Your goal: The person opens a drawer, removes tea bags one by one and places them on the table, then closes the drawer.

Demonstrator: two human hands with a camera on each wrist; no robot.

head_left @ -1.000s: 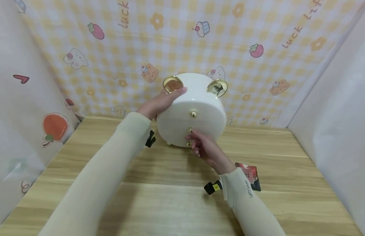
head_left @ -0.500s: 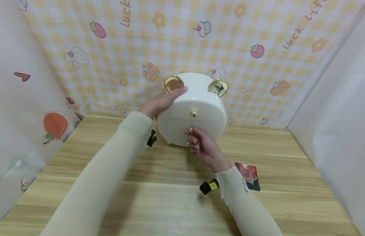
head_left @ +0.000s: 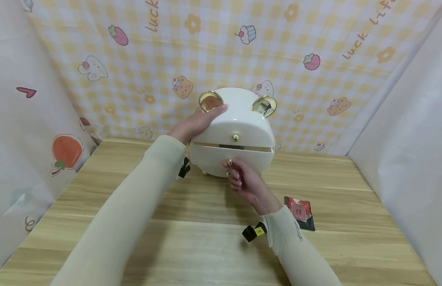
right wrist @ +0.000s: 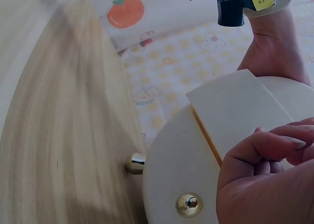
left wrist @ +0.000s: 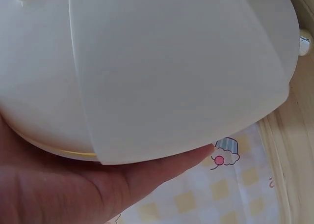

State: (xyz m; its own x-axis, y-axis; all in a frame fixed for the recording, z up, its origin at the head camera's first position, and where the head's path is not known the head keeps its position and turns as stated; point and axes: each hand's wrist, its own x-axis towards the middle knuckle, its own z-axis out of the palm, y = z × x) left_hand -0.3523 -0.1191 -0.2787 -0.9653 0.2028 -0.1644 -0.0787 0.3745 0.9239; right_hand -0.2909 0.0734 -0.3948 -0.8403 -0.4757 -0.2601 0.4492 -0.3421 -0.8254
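A white drawer box [head_left: 238, 101] with two gold ear-shaped trims and gold knobs stands at the back of the table. Its middle drawer [head_left: 210, 157] is pulled out a little, leaving a gap above it with something dark inside. My right hand [head_left: 247, 182] pinches that drawer's gold knob [head_left: 229, 162], other fingers curled. Straight fingers of my left hand [head_left: 195, 125] lie over the box's upper left shoulder, beside the left ear [head_left: 209, 101]. In the left wrist view, one straight digit runs along the box's side, close to the drawer front [left wrist: 181, 76].
A red and black packet [head_left: 300, 214] lies on the wooden table [head_left: 195, 246], right of my right wrist. Black wrist-camera mounts [head_left: 254, 231] stick out near the wrists. A yellow checked cloth [head_left: 221, 55] hangs behind the box, with white side walls.
My right fingers have taken hold of the middle knob and drawn the drawer forward, so a gap shows above it. My left hand stays put on the box.
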